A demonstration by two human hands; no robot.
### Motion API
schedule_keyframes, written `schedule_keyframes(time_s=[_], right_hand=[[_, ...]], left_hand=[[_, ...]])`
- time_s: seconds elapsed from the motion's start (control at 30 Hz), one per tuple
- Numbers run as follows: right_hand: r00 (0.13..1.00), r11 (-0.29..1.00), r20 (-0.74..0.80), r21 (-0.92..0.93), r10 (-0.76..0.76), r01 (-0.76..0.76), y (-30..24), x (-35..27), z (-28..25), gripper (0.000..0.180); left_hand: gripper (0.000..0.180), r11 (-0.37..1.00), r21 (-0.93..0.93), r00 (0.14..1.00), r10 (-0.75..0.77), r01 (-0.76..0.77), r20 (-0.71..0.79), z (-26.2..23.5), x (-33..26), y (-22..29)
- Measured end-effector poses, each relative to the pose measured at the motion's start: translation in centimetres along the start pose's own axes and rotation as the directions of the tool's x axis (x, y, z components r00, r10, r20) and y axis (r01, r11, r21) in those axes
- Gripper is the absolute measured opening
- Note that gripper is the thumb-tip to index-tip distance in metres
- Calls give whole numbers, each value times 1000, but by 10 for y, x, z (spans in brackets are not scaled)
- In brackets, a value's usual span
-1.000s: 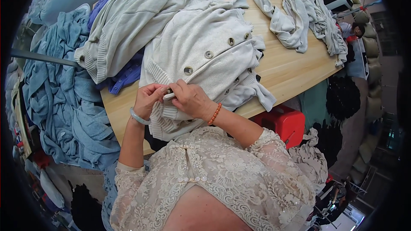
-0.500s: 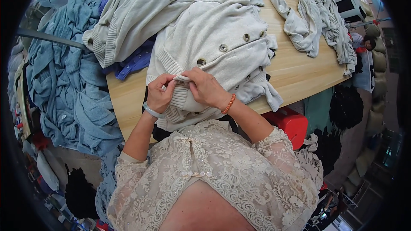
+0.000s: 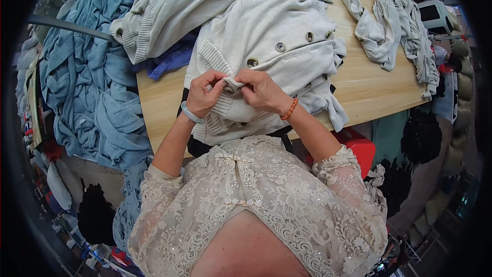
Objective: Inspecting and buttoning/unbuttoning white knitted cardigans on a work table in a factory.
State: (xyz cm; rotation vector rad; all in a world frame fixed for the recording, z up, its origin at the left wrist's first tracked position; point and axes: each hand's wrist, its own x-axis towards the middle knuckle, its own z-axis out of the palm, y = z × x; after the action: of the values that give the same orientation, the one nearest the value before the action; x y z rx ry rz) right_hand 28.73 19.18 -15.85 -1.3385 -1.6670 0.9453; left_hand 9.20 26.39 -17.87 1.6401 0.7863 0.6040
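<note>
Seemingly little had changed over the last second: both hands stayed pinched at the same spot on the cream cardigan (image 3: 271, 46), and only the view had drifted a touch, so the work at the button band looked unfinished. Far left, a heap of blue knits (image 3: 87, 87) spilled beside the wooden table (image 3: 359, 87). Next, a pale grey sweater (image 3: 174, 5) lay across the table's upper left, with a darker blue garment (image 3: 171, 59) peeking from beneath it. Then came the left hand (image 3: 204, 94), a pale bangle (image 3: 190, 114) on its wrist, fingers curled tight and pinching the ribbed edge of the cardigan near the table's front edge. Just beside it, touching the same fold, the right hand (image 3: 262, 90) was likewise closed in a pinch on the knit, an orange bead bracelet (image 3: 289, 109) at its wrist. Between the fingertips a small button (image 3: 228, 90) partly showed; whether it was through its hole could not be told. More buttons (image 3: 280, 46) ran up the cardigan's front toward the right. Farther right, grey-white knits (image 3: 394, 25) lay in a loose strip on the table. Below the table edge, something red (image 3: 361, 146) showed beside the person's lace sleeve (image 3: 341, 174).
</note>
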Motion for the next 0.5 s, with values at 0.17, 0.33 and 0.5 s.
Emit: schedule_keyframes(time_s=[0.17,0.33,0.5], right_hand=[[996,956,-65,-282,61,-77,-8,-18,-28,16],[981,802,-156,-567,119,-188,-7,-28,-56,14],[985,816,-171,-564,34,-126,-6,-26,-51,14]], left_hand=[[11,992,-91,996,-91,90,-3,-18,4,6],[11,799,586,950,271,-133,-154,-12,23,28],[20,824,507,963,265,-254,52,45,69,40]])
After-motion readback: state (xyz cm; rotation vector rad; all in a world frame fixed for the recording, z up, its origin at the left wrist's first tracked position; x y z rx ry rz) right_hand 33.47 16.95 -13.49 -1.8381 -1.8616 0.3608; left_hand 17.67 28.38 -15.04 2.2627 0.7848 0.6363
